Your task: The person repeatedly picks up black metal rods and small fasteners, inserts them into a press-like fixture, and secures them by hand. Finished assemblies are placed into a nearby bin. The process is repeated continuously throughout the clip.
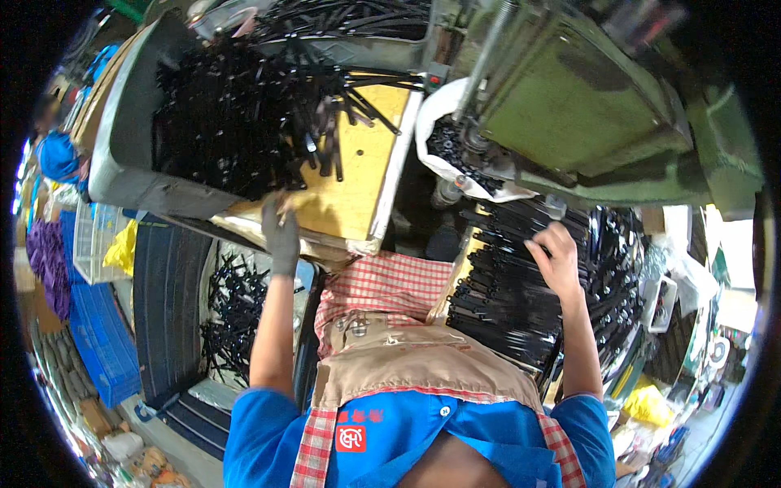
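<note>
My left hand (281,238), in a dark fingerless-looking glove, is over the near edge of a yellow board (351,210). Its fingertips are blurred beside a large heap of thin black strips (226,122), and I cannot tell whether they hold one. My right hand (556,259) is bare, with fingers curled and the thumb out. It hovers over neatly stacked black strips (506,287) with small holes at their ends. Just beyond its fingers is a small clear plastic piece (554,206), apparently part of the green machine (586,97). Whether that hand grips anything is unclear.
A white-rimmed bag (424,143) of small black parts sits under the machine's upright metal rod (488,58). A grey bin (137,183) surrounds the heap. Lower left, a crate (238,311) holds more black pieces. Blue crates (100,341) and another person (60,155) are farther left.
</note>
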Demonstrator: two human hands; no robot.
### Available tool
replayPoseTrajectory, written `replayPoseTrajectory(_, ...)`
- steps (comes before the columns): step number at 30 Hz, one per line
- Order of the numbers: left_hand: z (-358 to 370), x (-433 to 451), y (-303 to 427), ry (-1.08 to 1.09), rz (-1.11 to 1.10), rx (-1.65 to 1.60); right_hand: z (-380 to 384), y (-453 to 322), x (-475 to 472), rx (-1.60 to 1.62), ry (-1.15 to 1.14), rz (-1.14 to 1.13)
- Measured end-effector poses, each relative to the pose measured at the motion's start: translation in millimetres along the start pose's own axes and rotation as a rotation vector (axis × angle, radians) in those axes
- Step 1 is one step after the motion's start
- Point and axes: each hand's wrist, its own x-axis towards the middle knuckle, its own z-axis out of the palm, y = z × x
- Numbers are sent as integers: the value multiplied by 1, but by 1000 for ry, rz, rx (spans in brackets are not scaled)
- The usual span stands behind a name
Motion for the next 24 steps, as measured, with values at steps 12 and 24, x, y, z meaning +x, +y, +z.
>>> replayPoseTrajectory(12, 117, 127, -5, -509, 28, 777, 91, -63, 81, 569, 30, 466)
replayPoseTrajectory(24, 41, 29, 28, -504, -246, -581, 104, -51, 44, 1441, 268, 743)
